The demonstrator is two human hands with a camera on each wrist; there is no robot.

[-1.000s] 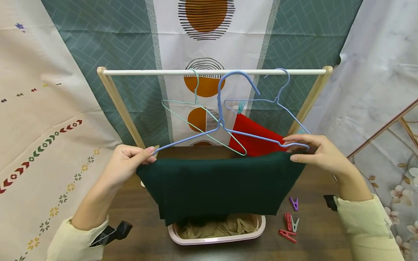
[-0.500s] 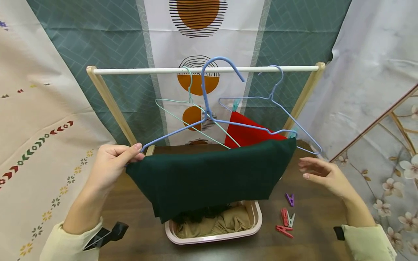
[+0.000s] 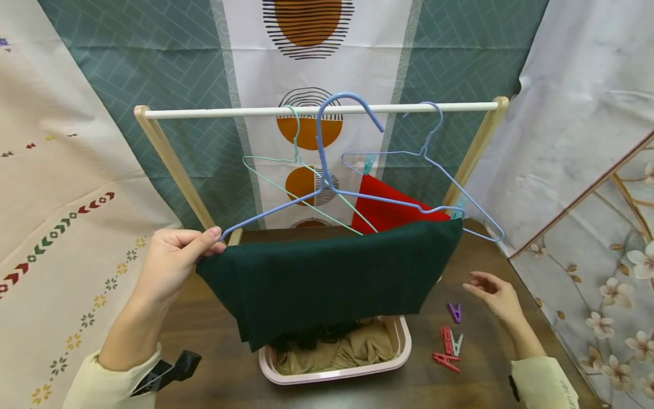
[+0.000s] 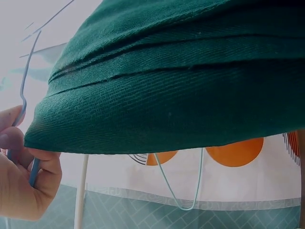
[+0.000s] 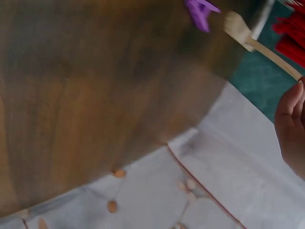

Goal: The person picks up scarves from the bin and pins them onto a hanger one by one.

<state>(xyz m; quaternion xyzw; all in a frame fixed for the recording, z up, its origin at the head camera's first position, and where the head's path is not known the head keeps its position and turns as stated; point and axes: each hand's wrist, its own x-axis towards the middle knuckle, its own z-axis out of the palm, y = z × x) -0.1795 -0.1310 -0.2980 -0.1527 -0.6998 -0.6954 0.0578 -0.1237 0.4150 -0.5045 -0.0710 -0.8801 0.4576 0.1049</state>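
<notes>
My left hand [image 3: 174, 258] pinches the left end of a blue clothes hanger [image 3: 320, 136] together with the corner of a dark green cloth [image 3: 332, 278]. The folded cloth hangs below the hanger's arms, its right end tilted slightly up. In the left wrist view the fingers of the left hand [image 4: 33, 181] curl round the blue wire beside the cloth [image 4: 157, 109]. My right hand [image 3: 498, 298] holds nothing, fingers loosely bent, low on the right. Nearest to it lies a purple clothespin [image 3: 454, 312]; red clothespins [image 3: 446, 362] and a grey clothespin [image 3: 457, 344] lie closer to me.
Behind the cloth stands a rack with a white rod [image 3: 204, 113]. A mint-green hanger [image 3: 297, 133] and another blue hanger [image 3: 462, 187] with a red cloth [image 3: 380, 207] clipped on hang there. A pale pink basket [image 3: 337, 377] of crumpled cloths sits on the wooden table [image 3: 214, 318].
My right hand has let go of the hanger's right end and moved right and down toward the table. The left hand has shifted slightly left, still holding the hanger and green cloth.
</notes>
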